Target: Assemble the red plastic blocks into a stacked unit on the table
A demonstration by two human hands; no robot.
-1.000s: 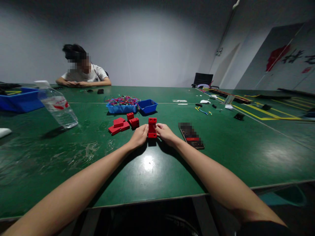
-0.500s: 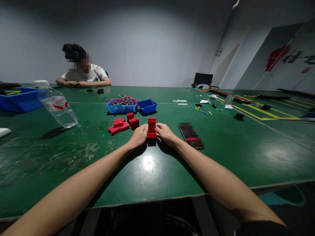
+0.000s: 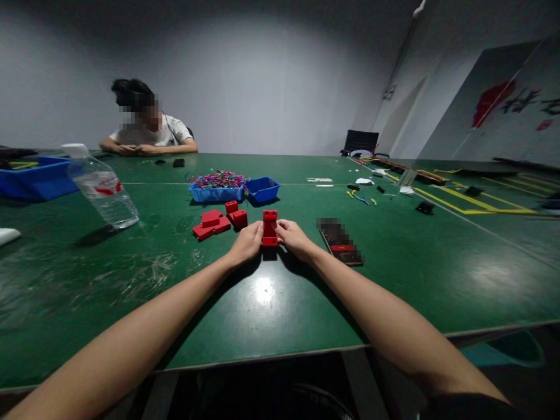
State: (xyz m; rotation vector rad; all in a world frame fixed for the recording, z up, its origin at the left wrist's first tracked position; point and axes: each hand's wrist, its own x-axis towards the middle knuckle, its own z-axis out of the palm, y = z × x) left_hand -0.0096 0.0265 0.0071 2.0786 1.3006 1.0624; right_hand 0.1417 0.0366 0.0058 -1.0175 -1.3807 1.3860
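Observation:
A red block (image 3: pixel 270 228) with holes at its top and bottom ends stands upright between my hands, just above or on the green table. My left hand (image 3: pixel 248 240) is closed on its left side, and my right hand (image 3: pixel 293 236) grips the right side with thumb and fingers. To the left of my left hand lie several red pieces (image 3: pixel 212 223), some stacked. Behind them are a blue tray (image 3: pixel 217 193) heaped with coloured wires and a smaller blue tray (image 3: pixel 263 190). A phone (image 3: pixel 340 241) lies right of my right hand.
On the green table (image 3: pixel 184 326), a water bottle (image 3: pixel 103 189) and a large blue bin (image 3: pixel 44 178) are at left. Across sits a person (image 3: pixel 151 131) with forearms on the table. Wire pieces (image 3: pixel 361 198), black parts and yellow strips lie at right.

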